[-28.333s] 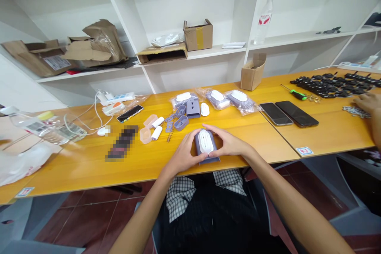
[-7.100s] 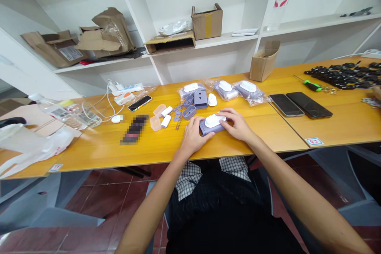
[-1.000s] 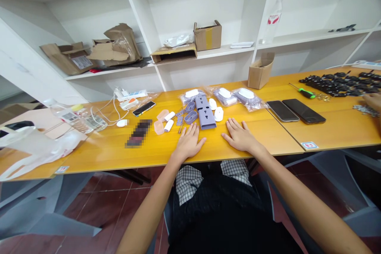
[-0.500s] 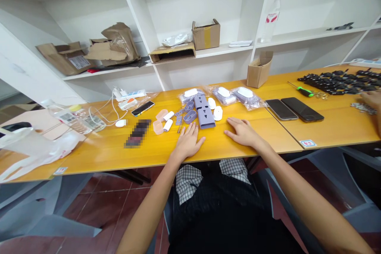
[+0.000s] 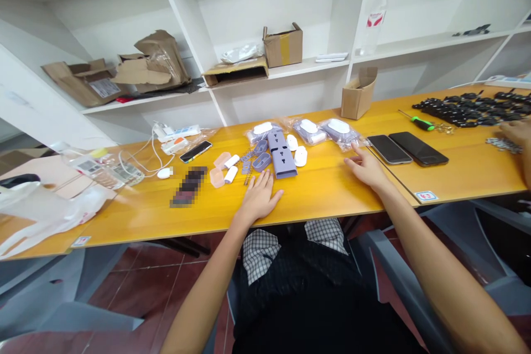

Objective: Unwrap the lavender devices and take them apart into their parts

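My left hand (image 5: 258, 197) lies flat on the table with its fingers spread, just below a purple plastic housing (image 5: 283, 161) with dark slots. Beside its fingertips are purple oval cups (image 5: 261, 162), small springs (image 5: 248, 179) and white cylinders (image 5: 231, 175) by translucent peach-coloured cups (image 5: 217, 177). My right hand (image 5: 365, 168) is open and holds nothing, its fingers pointing toward a bagged purple-and-white part (image 5: 341, 131). Two more bagged parts, one of them a purple-and-white piece (image 5: 309, 130), lie left of that one. White oval pieces (image 5: 300, 156) sit right of the housing.
Two dark phones (image 5: 418, 149) and a green-handled screwdriver (image 5: 422, 123) lie on the right. Another person's hand (image 5: 516, 135) is at the far right, by small metal parts and black parts (image 5: 468, 109). A cardboard box (image 5: 359, 94) stands behind; a plastic bottle (image 5: 103, 166) lies left.
My right hand has moved right and away from me, toward the bagged part nearest the phones. My left hand stays in place, and the view has shifted slightly.
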`<control>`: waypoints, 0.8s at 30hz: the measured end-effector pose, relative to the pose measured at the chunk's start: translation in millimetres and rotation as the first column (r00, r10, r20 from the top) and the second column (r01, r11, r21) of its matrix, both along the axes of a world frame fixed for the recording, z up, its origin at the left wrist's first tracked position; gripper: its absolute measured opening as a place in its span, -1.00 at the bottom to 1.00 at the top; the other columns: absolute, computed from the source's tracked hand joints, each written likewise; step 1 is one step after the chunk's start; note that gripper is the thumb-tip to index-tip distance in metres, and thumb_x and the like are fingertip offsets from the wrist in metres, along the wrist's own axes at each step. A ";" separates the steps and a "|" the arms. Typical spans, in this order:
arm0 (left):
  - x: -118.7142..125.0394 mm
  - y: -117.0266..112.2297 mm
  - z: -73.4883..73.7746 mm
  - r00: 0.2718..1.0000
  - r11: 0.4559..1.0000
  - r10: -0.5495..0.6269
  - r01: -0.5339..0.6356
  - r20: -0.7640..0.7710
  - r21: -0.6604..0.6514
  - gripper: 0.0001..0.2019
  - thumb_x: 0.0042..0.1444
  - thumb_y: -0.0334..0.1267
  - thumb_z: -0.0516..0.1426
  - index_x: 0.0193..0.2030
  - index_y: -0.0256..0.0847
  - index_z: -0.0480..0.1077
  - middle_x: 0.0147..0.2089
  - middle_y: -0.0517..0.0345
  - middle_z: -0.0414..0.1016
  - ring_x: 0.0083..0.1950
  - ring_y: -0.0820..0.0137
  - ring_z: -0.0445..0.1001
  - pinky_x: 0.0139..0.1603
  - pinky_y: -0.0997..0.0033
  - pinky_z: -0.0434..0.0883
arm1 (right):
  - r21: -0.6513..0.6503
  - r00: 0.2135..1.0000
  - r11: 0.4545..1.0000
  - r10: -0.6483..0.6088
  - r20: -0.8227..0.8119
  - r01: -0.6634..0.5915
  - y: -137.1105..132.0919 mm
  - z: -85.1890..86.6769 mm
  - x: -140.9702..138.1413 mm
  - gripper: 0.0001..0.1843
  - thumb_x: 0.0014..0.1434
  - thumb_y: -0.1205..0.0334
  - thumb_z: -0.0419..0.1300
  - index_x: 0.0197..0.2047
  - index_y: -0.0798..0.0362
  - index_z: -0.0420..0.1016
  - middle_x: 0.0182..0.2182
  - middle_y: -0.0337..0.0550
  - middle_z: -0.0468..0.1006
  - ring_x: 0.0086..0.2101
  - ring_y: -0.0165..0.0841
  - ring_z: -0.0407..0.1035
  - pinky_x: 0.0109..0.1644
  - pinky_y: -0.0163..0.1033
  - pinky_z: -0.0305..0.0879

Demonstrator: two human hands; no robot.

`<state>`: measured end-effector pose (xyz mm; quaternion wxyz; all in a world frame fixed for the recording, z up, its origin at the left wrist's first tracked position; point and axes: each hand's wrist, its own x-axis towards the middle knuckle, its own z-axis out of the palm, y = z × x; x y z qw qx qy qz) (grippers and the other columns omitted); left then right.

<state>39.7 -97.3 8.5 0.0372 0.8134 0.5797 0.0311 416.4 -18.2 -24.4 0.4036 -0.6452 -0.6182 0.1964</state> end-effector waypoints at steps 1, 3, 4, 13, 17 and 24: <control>0.1 0.2 0.1 1.000 1.000 0.001 -0.001 -0.004 0.000 -0.25 0.50 0.11 -0.13 0.60 -0.43 0.06 0.67 -0.29 -0.07 0.70 0.01 -0.09 0.67 -0.15 -0.08 | -0.003 1.000 1.000 0.017 -0.015 -0.017 1.2 -0.5 0.0 -0.20 0.25 0.02 0.26 0.48 0.15 0.36 0.10 0.13 0.66 0.01 -0.04 0.59 0.23 0.06 0.47; 0.2 1.0 0.2 1.000 1.000 -0.001 0.001 -0.010 -0.004 -0.25 0.50 0.11 -0.13 0.60 -0.43 0.06 0.67 -0.29 -0.08 0.70 0.01 -0.09 0.67 -0.16 -0.08 | -0.041 0.996 0.998 0.036 -0.081 -0.040 4.1 0.3 0.0 -0.17 0.24 0.02 0.29 0.50 0.14 0.34 0.08 0.10 0.68 0.04 -0.03 0.59 0.25 0.07 0.45; 0.2 1.4 0.2 1.000 1.000 -0.003 0.003 -0.011 -0.008 -0.25 0.50 0.11 -0.13 0.60 -0.43 0.05 0.67 -0.29 -0.08 0.70 0.00 -0.09 0.67 -0.17 -0.08 | -0.066 0.990 0.997 0.034 -0.137 -0.043 5.8 1.5 -0.4 -0.15 0.23 0.02 0.31 0.51 0.14 0.32 0.07 0.10 0.69 0.04 -0.03 0.59 0.26 0.08 0.45; 0.1 3.4 -0.8 1.000 1.000 -0.004 0.004 -0.010 -0.005 -0.27 0.50 0.11 -0.12 0.60 -0.40 0.07 0.67 -0.28 -0.04 0.70 -0.03 -0.08 0.66 -0.18 -0.07 | -0.106 0.864 0.994 -0.074 -0.497 0.025 11.0 21.1 -11.7 -0.41 0.12 0.17 0.41 0.22 0.10 0.60 0.17 0.09 0.66 0.12 -0.07 0.57 0.21 -0.05 0.49; -0.1 3.4 -2.0 1.000 1.000 -0.006 0.006 0.000 -0.007 -0.25 0.50 0.11 -0.12 0.60 -0.44 0.06 0.66 -0.31 -0.05 0.70 -0.03 -0.08 0.66 -0.19 -0.08 | -0.155 0.764 0.988 -0.090 -0.639 -0.013 1.9 39.7 -9.4 -0.50 0.01 0.20 0.45 0.05 0.08 0.66 0.02 0.06 0.72 -0.04 -0.13 0.62 -0.09 -0.14 0.56; -0.5 2.1 -2.2 0.999 1.000 0.001 -0.001 0.039 0.002 -0.27 0.49 0.11 -0.07 0.59 -0.40 0.10 0.66 -0.30 -0.04 0.69 -0.03 -0.06 0.66 -0.18 -0.07 | -0.198 0.950 0.957 0.154 -0.273 -0.212 -37.7 95.6 13.9 -0.58 0.07 -0.13 0.44 -0.29 0.10 0.73 -0.26 0.08 0.74 -0.24 -0.21 0.56 -0.23 -0.19 0.41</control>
